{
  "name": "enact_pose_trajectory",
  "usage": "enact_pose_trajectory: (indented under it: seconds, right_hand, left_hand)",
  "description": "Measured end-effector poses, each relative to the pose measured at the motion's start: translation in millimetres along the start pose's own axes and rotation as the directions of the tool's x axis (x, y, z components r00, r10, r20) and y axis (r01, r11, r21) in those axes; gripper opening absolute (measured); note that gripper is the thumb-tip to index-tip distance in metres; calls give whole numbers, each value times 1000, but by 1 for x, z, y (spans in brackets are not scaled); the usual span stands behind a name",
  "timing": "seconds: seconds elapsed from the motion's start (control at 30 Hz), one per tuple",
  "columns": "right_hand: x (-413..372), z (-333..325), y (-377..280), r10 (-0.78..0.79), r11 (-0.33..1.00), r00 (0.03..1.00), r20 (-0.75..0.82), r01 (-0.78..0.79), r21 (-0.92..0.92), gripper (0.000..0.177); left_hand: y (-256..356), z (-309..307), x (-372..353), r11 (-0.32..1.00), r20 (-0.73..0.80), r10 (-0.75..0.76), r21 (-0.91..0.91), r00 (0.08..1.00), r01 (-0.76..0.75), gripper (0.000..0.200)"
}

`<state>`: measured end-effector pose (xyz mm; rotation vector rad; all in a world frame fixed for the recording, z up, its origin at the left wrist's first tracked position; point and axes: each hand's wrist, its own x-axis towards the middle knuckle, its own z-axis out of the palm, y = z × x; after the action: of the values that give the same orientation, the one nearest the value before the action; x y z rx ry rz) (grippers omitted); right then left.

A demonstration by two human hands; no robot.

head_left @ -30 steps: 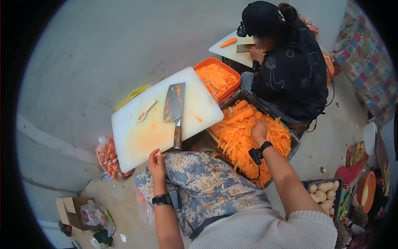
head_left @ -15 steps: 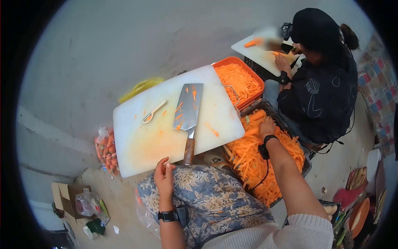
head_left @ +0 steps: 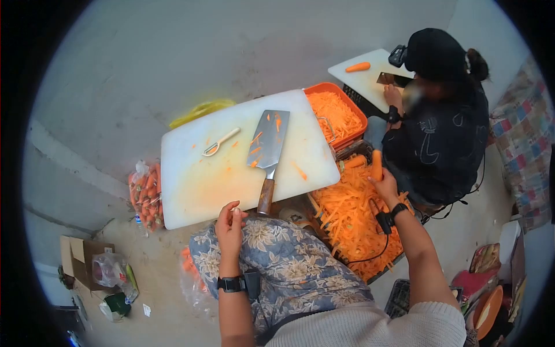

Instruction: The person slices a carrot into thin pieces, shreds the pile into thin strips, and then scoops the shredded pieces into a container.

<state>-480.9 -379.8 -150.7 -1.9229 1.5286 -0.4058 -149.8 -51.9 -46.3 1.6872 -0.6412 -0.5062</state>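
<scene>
My right hand [head_left: 386, 188] grips a peeled carrot [head_left: 377, 166], which stands nearly upright above a dark crate [head_left: 317, 203] heaped with shredded carrot [head_left: 352, 225]. Another whole carrot [head_left: 354, 162] lies at the far end of this heap. My left hand [head_left: 229, 229] rests over my lap by the near edge of a white cutting board [head_left: 199, 199]. Its fingers are loosely bent and apart, with nothing seen in them. On the board lie a cleaver [head_left: 270, 144] with a wooden handle and carrot bits on its blade, and a white peeler [head_left: 221, 142].
An orange tub [head_left: 358, 110] of shredded carrot stands behind the crate. To the right, a co-worker [head_left: 439, 127] bends over another board [head_left: 347, 81] with a knife and a carrot. A bag of carrots [head_left: 146, 196] and a cardboard box [head_left: 87, 263] are at left.
My right hand has lifted a carrot out of the heap and drawn it back towards me. My left hand stays by the board edge. The co-worker's hands and carrot have shifted.
</scene>
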Motion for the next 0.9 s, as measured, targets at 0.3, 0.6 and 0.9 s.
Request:
enact_pose_trajectory:
  seconds: [0.3, 0.6, 0.9]
  right_hand:
    - [-136, -41, -183, -286, 409, 919, 272, -139, 902, 51]
    - [-169, 27, -289, -531, 657, 657, 536, -80, 749, 45]
    - [-107, 83, -287, -371, 902, 908, 195, 403, -158, 68]
  left_hand:
    - [56, 22, -21, 959, 196, 187, -251, 963, -135, 44]
    - [88, -8, -38, 960, 264, 186, -252, 946, -119, 59]
    - [65, -76, 13, 833, 9, 279, 495, 960, -247, 48]
